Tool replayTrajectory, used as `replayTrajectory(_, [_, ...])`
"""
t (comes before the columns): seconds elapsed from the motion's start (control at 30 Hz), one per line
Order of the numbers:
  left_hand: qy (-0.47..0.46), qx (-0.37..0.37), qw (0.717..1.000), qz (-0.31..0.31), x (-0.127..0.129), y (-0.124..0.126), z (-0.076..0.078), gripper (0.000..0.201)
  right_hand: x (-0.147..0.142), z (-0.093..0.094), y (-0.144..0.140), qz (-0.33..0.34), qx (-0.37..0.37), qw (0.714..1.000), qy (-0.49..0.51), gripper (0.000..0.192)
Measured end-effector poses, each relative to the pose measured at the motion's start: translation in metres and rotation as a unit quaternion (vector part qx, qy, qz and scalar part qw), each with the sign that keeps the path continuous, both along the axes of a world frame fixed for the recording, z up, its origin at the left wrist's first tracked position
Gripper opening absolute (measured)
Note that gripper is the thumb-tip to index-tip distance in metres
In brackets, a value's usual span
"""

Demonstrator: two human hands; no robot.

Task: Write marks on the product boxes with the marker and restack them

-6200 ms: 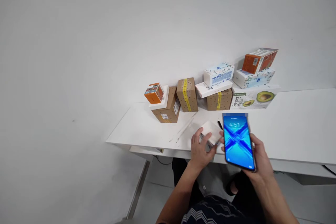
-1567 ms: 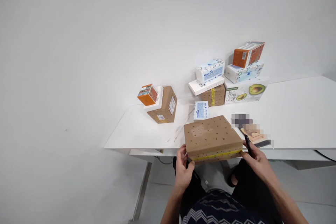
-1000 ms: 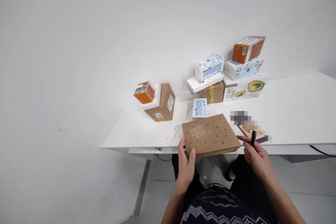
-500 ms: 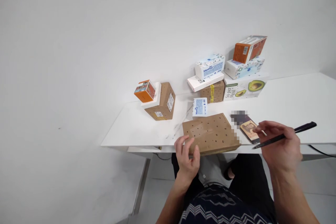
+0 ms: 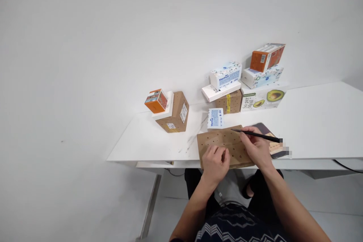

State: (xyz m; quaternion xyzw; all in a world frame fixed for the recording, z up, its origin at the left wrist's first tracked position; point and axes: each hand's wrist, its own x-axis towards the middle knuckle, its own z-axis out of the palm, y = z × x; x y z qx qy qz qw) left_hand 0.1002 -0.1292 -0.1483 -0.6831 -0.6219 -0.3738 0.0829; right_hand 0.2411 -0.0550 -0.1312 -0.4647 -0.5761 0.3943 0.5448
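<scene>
A flat brown cardboard box [image 5: 208,141] with small dark marks lies at the front edge of the white table. My left hand [image 5: 216,162] rests on its near left part, fingers curled in, with nothing visible in them. My right hand [image 5: 257,149] is at the box's right side, closed on a black pen [image 5: 265,136]. The pen's tip points left above the far right part of the box; whether it touches the cardboard I cannot tell. Partly behind my right hand lies a dark flat thing with a picture on it [image 5: 261,127].
Just behind the box stands a small white-and-blue Manhua pack [image 5: 215,118]. At the left, an orange box [image 5: 155,102] and a white box top a brown carton [image 5: 178,115]. Stacked boxes, including an avocado-printed one [image 5: 263,98], stand along the wall on the table [image 5: 317,121].
My right hand has moved left with the pen, from beyond the dark flat thing to over the box. My left hand has shifted right and up onto the box, its fingers now curled.
</scene>
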Motion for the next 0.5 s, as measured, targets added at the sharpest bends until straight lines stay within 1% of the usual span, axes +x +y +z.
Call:
replayTrajectory(0.13, [0.028, -0.048, 0.998, 0.013, 0.001, 0.001, -0.002, 0.015, -0.004, -0.012, 0.003, 0.048, -0.055, 0.996, -0.054, 0.019])
replayTrajectory(0.2, [0.033, -0.057, 0.998, 0.017, 0.001, 0.001, -0.002, 0.015, -0.004, -0.014, 0.002, 0.070, -0.062, 0.993, -0.068, 0.022])
replayTrajectory(0.37, [0.033, -0.065, 0.997, 0.017, 0.000, 0.004, -0.002, 0.017, -0.008, -0.015, 0.001, 0.143, -0.016, 0.984, -0.108, 0.020])
replayTrajectory(0.5, [0.038, -0.073, 0.997, 0.005, -0.001, 0.004, -0.005, 0.018, -0.013, -0.013, 0.000, 0.167, 0.019, 0.969, -0.180, 0.018])
